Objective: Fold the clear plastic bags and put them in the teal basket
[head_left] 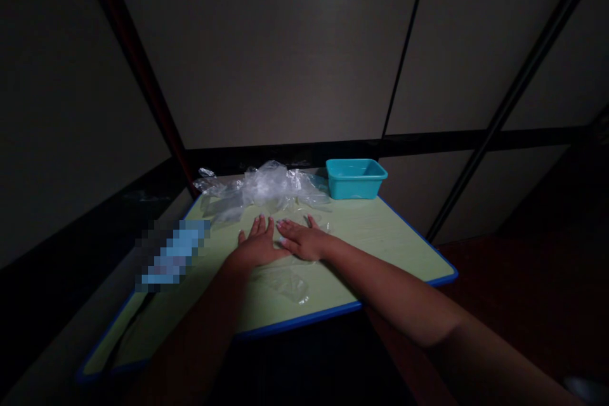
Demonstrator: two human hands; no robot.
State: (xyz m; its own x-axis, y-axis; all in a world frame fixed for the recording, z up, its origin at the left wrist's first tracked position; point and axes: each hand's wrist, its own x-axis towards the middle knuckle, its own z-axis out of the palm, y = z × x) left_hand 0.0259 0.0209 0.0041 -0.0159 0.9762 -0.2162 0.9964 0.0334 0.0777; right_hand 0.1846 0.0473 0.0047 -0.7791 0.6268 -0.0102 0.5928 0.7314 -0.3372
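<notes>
A clear plastic bag point(285, 282) lies flat on the pale green table point(394, 241). My left hand point(259, 246) rests on it with the fingers spread and pointing away from me. Beside it my right hand point(304, 241) is also laid flat, its fingers stretched toward the left hand and the thumb or a finger apart at the far side. The two hands nearly touch. Parts of the bag under the palms are hidden. Behind the hands sits a crumpled heap of clear plastic bags point(271, 185).
A turquoise plastic basket point(356, 187) stands at the table's far right corner. On the left edge lies a blurred-out blue object point(176, 254) with a dark strap point(128, 330) running toward me. Wall panels point(285, 63) rise behind the table. A blue rim point(304, 318) edges the tabletop.
</notes>
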